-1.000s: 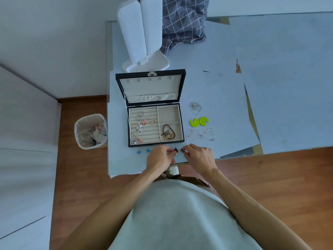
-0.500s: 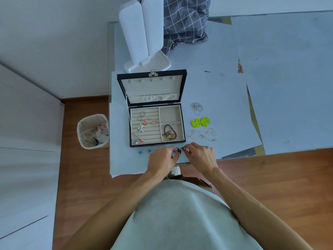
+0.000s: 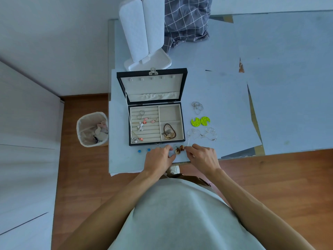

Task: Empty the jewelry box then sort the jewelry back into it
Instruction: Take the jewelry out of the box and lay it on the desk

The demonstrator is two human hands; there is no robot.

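Wooden floor runs under a pale blue bench (image 3: pixel 225 91), and from my remote seat I read the scene from the left. On the floor beside the bench stands a bin (image 3: pixel 92 129) with crumpled scraps inside. Next comes the jewelry box (image 3: pixel 156 123), lid up, with small earrings (image 3: pixel 144 123) lying in its ridged left section and a brown bracelet (image 3: pixel 169 131) in the lower right compartment; the upper right compartment shows only lining. Two blue studs (image 3: pixel 143 150) lie on the bench just in front of the box. My left hand (image 3: pixel 159 160) rests low at the near edge, palm down, fingers curled, forefinger and thumb reaching right to pinch a brown earring (image 3: pixel 177 151). My right hand (image 3: pixel 203 158) mirrors it, fingers bent, its tips pinching a second brown piece (image 3: pixel 182 147) touching the first. Both forearms angle in from below. Right of the box lie silver wire hoops (image 3: pixel 197 107), two lime-green discs (image 3: pixel 200 121) and more wire earrings (image 3: pixel 204 134). A white stand (image 3: pixel 144 33) and checked cloth (image 3: pixel 185 20) sit behind.
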